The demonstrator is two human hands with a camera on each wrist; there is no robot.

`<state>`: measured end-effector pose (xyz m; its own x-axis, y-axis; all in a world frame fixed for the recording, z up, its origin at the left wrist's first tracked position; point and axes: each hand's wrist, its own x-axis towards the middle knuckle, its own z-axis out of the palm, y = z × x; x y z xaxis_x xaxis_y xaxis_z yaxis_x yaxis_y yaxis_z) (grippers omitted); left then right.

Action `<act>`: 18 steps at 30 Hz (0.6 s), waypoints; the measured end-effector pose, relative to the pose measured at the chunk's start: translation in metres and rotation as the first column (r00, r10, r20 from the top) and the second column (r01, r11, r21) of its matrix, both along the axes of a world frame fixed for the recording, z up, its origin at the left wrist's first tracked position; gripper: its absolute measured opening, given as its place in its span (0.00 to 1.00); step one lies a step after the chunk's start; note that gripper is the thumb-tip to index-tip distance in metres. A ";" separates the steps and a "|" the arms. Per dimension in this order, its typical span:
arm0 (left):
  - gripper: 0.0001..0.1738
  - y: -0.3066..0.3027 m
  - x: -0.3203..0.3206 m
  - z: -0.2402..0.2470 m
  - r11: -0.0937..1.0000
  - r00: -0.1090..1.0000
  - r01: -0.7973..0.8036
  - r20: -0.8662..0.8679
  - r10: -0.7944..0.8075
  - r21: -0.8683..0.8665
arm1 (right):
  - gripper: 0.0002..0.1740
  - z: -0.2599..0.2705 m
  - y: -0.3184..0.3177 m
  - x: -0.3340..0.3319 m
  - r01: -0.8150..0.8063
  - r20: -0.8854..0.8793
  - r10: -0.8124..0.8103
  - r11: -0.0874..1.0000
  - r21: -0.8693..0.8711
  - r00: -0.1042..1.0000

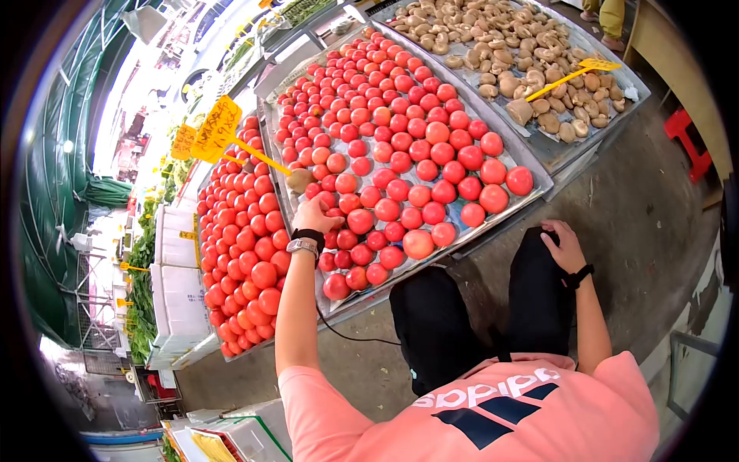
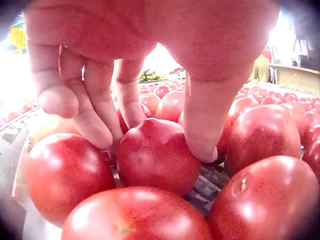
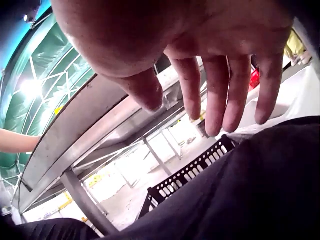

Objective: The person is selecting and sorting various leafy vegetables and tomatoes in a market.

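My left hand [image 1: 316, 216] reaches into a tray [image 1: 543, 183] of red tomatoes, near its left edge. In the left wrist view the thumb and fingers come down on either side of one tomato [image 2: 157, 157], thumb at its right and fingers behind and to its left. Other tomatoes crowd around it, a large one [image 2: 137, 215] in front. A watch [image 1: 302, 246] and a black band circle this wrist. My right hand [image 1: 564, 246] rests over the knee in black trousers, fingers loosely extended and holding nothing, as the right wrist view also shows.
A yellow price sign [image 1: 219, 131] stands beside the left hand. More tomatoes [image 1: 242, 254] fill the tray at left. Brown mushrooms [image 1: 531, 58] lie at the back right, near a red stool [image 1: 687, 146]. A black crate [image 3: 192, 172] sits below the stall frame.
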<state>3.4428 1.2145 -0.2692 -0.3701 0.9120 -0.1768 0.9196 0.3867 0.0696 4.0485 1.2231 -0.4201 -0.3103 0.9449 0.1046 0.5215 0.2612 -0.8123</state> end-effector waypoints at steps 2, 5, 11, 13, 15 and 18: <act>0.32 0.000 0.000 -0.006 1.000 1.000 -0.006 0.006 0.006 0.022 | 0.18 -0.004 -0.002 0.001 0.021 0.001 -0.021 0.999 -0.024 1.000; 0.33 -0.004 -0.002 -0.013 0.995 1.000 0.015 -0.007 -0.015 0.095 | 0.17 -0.008 -0.001 0.000 0.043 0.014 -0.043 0.999 -0.024 0.999; 0.34 -0.002 -0.010 -0.019 0.990 0.995 0.092 -0.055 -0.086 0.109 | 0.15 -0.007 0.017 -0.004 -0.167 0.116 0.172 0.985 -0.050 0.978; 0.28 -0.001 -0.022 -0.032 0.966 0.979 0.200 -0.078 -0.189 0.165 | 0.15 0.008 0.029 -0.011 -0.124 0.000 0.125 0.985 -0.124 0.992; 0.25 -0.001 -0.023 -0.035 0.963 0.978 0.198 0.023 -0.206 0.182 | 0.14 0.029 0.036 -0.016 -0.036 -0.087 0.029 0.996 -0.082 0.996; 0.28 -0.004 -0.021 -0.032 0.981 0.990 0.121 0.050 -0.130 0.153 | 0.12 -0.007 0.041 -0.015 0.136 -0.263 -0.149 0.988 -0.066 0.953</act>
